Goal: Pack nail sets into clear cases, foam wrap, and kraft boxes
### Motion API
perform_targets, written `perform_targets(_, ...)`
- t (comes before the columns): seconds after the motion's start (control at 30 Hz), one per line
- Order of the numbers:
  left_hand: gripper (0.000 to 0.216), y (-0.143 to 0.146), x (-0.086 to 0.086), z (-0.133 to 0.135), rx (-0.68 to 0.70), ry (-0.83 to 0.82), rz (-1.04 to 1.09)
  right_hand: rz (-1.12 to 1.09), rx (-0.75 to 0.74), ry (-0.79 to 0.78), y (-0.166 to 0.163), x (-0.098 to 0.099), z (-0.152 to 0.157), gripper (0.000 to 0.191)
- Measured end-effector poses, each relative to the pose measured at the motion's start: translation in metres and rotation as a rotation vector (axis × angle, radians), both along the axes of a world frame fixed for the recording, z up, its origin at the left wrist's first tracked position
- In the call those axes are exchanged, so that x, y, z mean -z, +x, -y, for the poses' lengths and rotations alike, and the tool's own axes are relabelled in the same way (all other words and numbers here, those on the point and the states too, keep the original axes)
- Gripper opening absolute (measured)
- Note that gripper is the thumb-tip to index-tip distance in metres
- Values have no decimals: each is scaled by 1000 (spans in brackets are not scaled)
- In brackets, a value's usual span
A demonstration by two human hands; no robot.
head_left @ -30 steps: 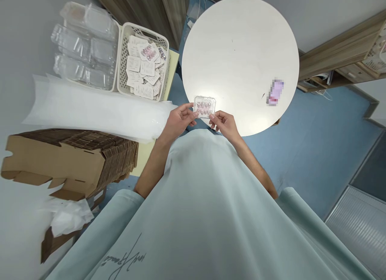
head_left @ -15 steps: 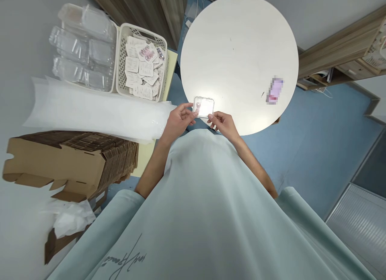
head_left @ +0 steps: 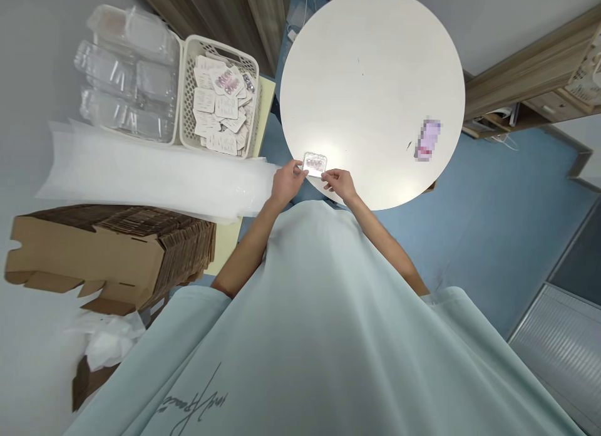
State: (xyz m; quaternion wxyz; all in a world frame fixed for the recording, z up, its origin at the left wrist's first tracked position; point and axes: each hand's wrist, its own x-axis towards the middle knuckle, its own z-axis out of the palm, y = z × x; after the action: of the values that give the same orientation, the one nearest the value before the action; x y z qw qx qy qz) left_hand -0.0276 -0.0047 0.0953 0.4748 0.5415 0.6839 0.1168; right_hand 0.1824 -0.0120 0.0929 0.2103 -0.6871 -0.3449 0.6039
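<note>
Both my hands pinch a small clear plastic case (head_left: 315, 164) with pink pieces inside, at the near edge of the round white table (head_left: 375, 72). My left hand (head_left: 287, 181) grips its left side with thumb and fingers closed. My right hand (head_left: 339, 184) grips its near right corner the same way. The case looks low over the tabletop; I cannot tell whether it touches.
A white basket (head_left: 220, 98) of printed cards stands at the left, beside a tray of clear plastic cases (head_left: 126, 72). White foam sheets (head_left: 141, 173) and a stack of flat cardboard boxes (head_left: 107, 248) lie nearer. A blurred purple item (head_left: 427, 139) rests on the table's right.
Both hands have moved slightly forward with the case, and it has tilted flatter; the pink pieces show again after the glare half a second ago.
</note>
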Motion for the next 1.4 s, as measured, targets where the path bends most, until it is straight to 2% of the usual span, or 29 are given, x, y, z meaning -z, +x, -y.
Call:
perform_targets(0.2, 39, 2, 36, -6, 53, -82, -69, 65, -6, -77, -5, 28, -6, 19)
perform_targets(0.33, 31, 10, 56, -9, 76, -111, -139, 148, -48, -143, -9, 48, -9, 32)
perform_targets(0.47, 20, 20, 71, -11, 142, -159, -206, 165, -16, -221, -13, 69, -12, 36)
perform_targets(0.57, 15, 24, 76, -12, 195, -192, -231, 162, -2, -245, -17, 79, -13, 36)
perform_targets(0.7, 21, 27, 76, -12, 203, -202, -218, 144, 0, -257, -20, 83, -13, 34)
perform_targets(0.9, 41, 20, 66, -5, 160, -170, -119, 148, -8, -245, -19, 69, -12, 31)
perform_targets(1.03, 50, -15, 54, 17, 35, -22, -50, 86, -57, -203, -18, 46, -9, 18)
perform_targets(1.23, 49, -109, 35, 65, -279, 105, -219, -34, -181, -137, -28, 15, -2, 10)
perform_targets(1.3, 54, -138, 35, 76, -380, 101, -284, -27, -216, -125, -35, 11, -1, 9)
perform_targets(1.4, 66, -169, 44, 83, -460, 58, -310, -15, -281, -111, -52, 10, -3, 11)
